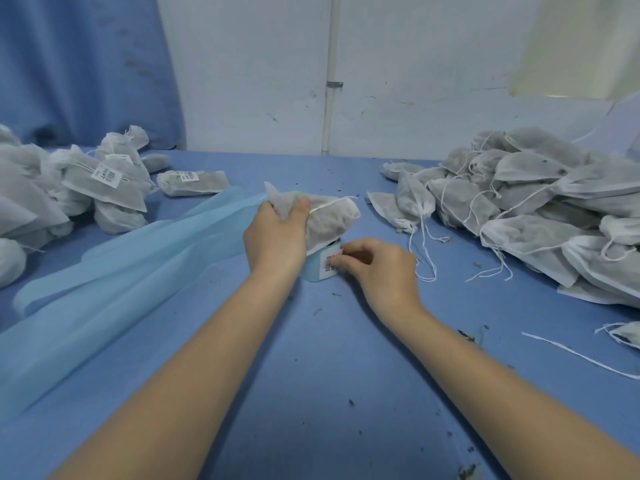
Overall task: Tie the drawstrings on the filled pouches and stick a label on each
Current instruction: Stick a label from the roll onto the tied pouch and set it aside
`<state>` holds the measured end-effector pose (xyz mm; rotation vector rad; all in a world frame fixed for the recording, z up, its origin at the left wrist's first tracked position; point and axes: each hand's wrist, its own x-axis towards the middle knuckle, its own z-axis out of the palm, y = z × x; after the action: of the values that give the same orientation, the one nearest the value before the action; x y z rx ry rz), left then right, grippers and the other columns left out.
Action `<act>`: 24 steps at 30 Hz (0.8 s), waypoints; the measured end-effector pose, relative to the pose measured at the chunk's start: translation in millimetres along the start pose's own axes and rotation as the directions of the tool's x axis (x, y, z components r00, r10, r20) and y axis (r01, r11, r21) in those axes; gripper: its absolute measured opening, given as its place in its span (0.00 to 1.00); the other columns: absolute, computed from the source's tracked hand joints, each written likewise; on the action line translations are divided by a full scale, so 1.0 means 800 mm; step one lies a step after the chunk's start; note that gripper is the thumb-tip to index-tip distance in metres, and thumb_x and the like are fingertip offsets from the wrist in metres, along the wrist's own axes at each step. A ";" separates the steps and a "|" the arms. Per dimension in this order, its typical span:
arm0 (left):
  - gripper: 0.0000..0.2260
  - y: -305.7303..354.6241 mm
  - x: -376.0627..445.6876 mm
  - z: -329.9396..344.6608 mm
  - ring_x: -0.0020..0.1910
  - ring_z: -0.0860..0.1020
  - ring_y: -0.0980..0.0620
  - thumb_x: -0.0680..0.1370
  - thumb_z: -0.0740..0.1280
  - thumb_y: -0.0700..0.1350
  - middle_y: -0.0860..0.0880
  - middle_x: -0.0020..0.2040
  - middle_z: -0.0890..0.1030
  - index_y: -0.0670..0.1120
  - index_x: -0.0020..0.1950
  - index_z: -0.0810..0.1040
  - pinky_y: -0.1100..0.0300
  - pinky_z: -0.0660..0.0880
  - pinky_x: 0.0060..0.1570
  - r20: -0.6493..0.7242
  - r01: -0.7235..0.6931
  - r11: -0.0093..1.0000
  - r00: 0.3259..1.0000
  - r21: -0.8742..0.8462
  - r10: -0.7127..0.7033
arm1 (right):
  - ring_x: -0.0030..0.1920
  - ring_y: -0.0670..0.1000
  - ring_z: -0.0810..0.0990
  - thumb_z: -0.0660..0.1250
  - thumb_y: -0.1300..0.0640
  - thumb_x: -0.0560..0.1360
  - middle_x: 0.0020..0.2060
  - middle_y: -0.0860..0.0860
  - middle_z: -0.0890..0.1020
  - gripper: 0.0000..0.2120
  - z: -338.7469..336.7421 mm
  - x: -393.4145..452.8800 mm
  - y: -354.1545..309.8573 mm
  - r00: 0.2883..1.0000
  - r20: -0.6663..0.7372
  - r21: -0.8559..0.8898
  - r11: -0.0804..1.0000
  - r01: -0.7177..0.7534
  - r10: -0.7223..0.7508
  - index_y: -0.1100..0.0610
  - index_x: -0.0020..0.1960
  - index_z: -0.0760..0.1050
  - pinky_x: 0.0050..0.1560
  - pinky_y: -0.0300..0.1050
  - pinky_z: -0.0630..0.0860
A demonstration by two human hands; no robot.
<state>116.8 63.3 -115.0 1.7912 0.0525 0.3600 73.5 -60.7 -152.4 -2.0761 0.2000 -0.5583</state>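
My left hand (pixel 277 233) grips a filled white pouch (pixel 329 216) by its gathered neck, holding it just above a roll of labels (pixel 320 266) at the table's centre. The pouch's drawstring runs across its top. My right hand (pixel 377 265) pinches a white barcode label (pixel 329 263) on the roll's outer face. A pile of pouches bearing barcode labels (pixel 110 188) lies at the left. At the right is a heap of pouches with loose drawstrings (pixel 540 209).
A long strip of pale blue backing paper (pixel 114 282) trails from the roll toward the lower left. The blue table cloth (pixel 311 375) carries scattered herb crumbs. A loose string (pixel 581 356) and one more pouch (pixel 627 336) lie at the right edge. The wall stands behind.
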 end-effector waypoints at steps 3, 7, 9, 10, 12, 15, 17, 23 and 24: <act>0.13 -0.001 -0.001 0.002 0.51 0.75 0.47 0.77 0.64 0.54 0.50 0.46 0.76 0.45 0.50 0.75 0.60 0.66 0.46 0.001 -0.010 1.000 1.000 0.010 0.010 | 0.37 0.45 0.80 0.76 0.57 0.69 0.34 0.48 0.82 0.04 0.000 0.000 0.000 1.000 -0.020 -0.012 1.000 -0.008 0.007 0.56 0.42 0.82 0.41 0.26 0.71; 0.11 -0.001 -0.002 0.002 0.46 0.71 0.49 0.77 0.64 0.54 0.51 0.44 0.75 0.46 0.48 0.73 0.60 0.64 0.44 0.000 -0.013 1.000 1.000 0.026 0.013 | 0.33 0.37 0.76 0.77 0.56 0.69 0.32 0.44 0.80 0.06 -0.003 -0.002 0.000 1.000 -0.019 -0.035 0.999 0.023 -0.024 0.54 0.40 0.80 0.39 0.24 0.69; 0.12 -0.001 -0.003 0.002 0.45 0.70 0.50 0.78 0.63 0.54 0.51 0.42 0.73 0.46 0.47 0.72 0.61 0.61 0.41 -0.002 -0.019 0.999 1.000 0.049 0.019 | 0.31 0.36 0.75 0.76 0.55 0.70 0.30 0.42 0.78 0.06 -0.004 -0.005 -0.001 0.997 -0.012 -0.107 0.991 0.078 -0.080 0.54 0.39 0.80 0.39 0.24 0.68; 0.12 0.000 -0.003 0.002 0.44 0.70 0.50 0.78 0.63 0.54 0.51 0.41 0.73 0.46 0.46 0.71 0.62 0.60 0.38 -0.002 -0.025 0.998 1.000 0.063 0.025 | 0.32 0.38 0.75 0.75 0.56 0.70 0.30 0.43 0.78 0.06 -0.004 -0.007 -0.002 0.993 0.001 -0.150 0.982 0.118 -0.119 0.55 0.39 0.80 0.40 0.26 0.69; 0.12 0.000 -0.004 0.002 0.44 0.69 0.49 0.78 0.63 0.54 0.53 0.38 0.71 0.45 0.45 0.70 0.63 0.57 0.34 0.000 -0.037 0.997 0.999 0.075 0.037 | 0.35 0.44 0.77 0.73 0.57 0.72 0.34 0.48 0.81 0.05 -0.003 -0.010 -0.005 0.979 0.049 -0.230 0.951 0.204 -0.198 0.57 0.40 0.79 0.42 0.33 0.72; 0.12 0.001 -0.003 0.002 0.44 0.69 0.50 0.78 0.63 0.54 0.51 0.41 0.72 0.45 0.45 0.70 0.63 0.57 0.35 0.000 -0.050 0.995 0.999 0.087 0.050 | 0.41 0.52 0.78 0.73 0.58 0.72 0.40 0.52 0.80 0.06 -0.004 -0.015 -0.011 0.950 0.174 -0.331 0.893 0.303 -0.258 0.59 0.41 0.78 0.48 0.44 0.73; 0.12 0.001 -0.002 0.001 0.45 0.69 0.50 0.78 0.63 0.54 0.50 0.43 0.72 0.46 0.46 0.70 0.63 0.57 0.36 -0.001 -0.052 0.994 0.999 0.097 0.052 | 0.43 0.49 0.76 0.74 0.56 0.71 0.43 0.50 0.78 0.06 -0.007 -0.019 -0.015 0.927 0.275 -0.311 0.889 0.337 -0.255 0.57 0.42 0.80 0.49 0.39 0.71; 0.13 0.003 -0.006 -0.003 0.40 0.73 0.51 0.77 0.64 0.54 0.54 0.37 0.73 0.47 0.40 0.69 0.63 0.62 0.35 0.011 -0.111 0.993 0.994 0.041 0.110 | 0.57 0.46 0.72 0.76 0.52 0.70 0.53 0.49 0.74 0.07 -0.040 -0.034 -0.036 0.894 0.405 -0.132 0.956 0.263 -0.190 0.49 0.40 0.78 0.57 0.31 0.65; 0.13 0.006 -0.009 -0.005 0.36 0.72 0.56 0.77 0.65 0.54 0.55 0.35 0.72 0.47 0.39 0.68 0.67 0.64 0.34 0.008 -0.159 0.987 0.987 0.009 0.159 | 0.56 0.45 0.72 0.76 0.52 0.69 0.53 0.49 0.74 0.07 -0.050 -0.033 -0.042 0.906 0.378 -0.087 0.967 0.240 -0.191 0.49 0.40 0.77 0.58 0.34 0.67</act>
<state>108.3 64.1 -111.3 1.8112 -0.0943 0.4684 29.2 -63.8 -114.8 -2.3048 -0.2213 -0.2804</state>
